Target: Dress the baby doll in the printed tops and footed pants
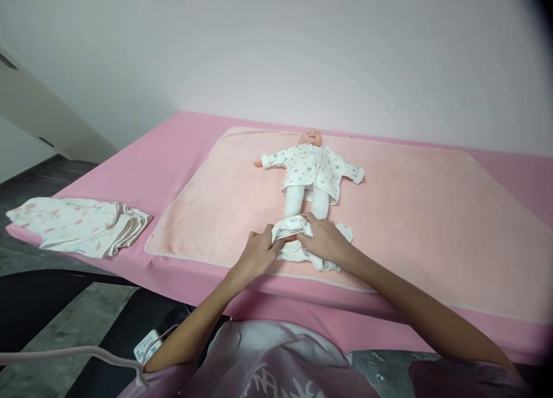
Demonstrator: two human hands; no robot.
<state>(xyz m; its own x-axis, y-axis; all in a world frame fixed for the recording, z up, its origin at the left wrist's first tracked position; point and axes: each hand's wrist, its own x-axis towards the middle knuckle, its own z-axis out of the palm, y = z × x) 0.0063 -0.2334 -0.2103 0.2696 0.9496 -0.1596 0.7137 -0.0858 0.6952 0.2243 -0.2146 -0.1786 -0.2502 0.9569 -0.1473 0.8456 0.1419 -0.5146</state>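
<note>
**Desk:** What do the hands have?

**Photographer:** Both are closed on one garment. The left hand (pixel 259 251) and the right hand (pixel 326 237) grip a bunched pair of white printed baby trousers (pixel 290 230), the fingers curled into the cloth from either side. The right hand lies over the top of the bundle and the left pinches its near edge.

**Desk:** Where is the garment in relation to the doll?

**Photographer:** At the foot end. The baby doll (pixel 313 156) lies on its back with its arms spread and its head toward the wall. The trousers are gathered right at the bottom of its white legs (pixel 294 199). The feet are hidden under the cloth, so I cannot tell whether they are inside the trouser legs.

**Desk:** How far along does the dressing look?

**Photographer:** About halfway, I'd judge. A matching printed jacket (pixel 328 170) is on the doll with both sleeves filled. From the knees up the legs are bare of the printed cloth, so the trousers are not yet drawn up to the waist.

**Desk:** And around it?

**Photographer:** A peach blanket (pixel 432 213) lies under the doll on a pink bed (pixel 173 150). Folded baby clothes (pixel 78 225) sit well apart at the bed's left corner.
</note>
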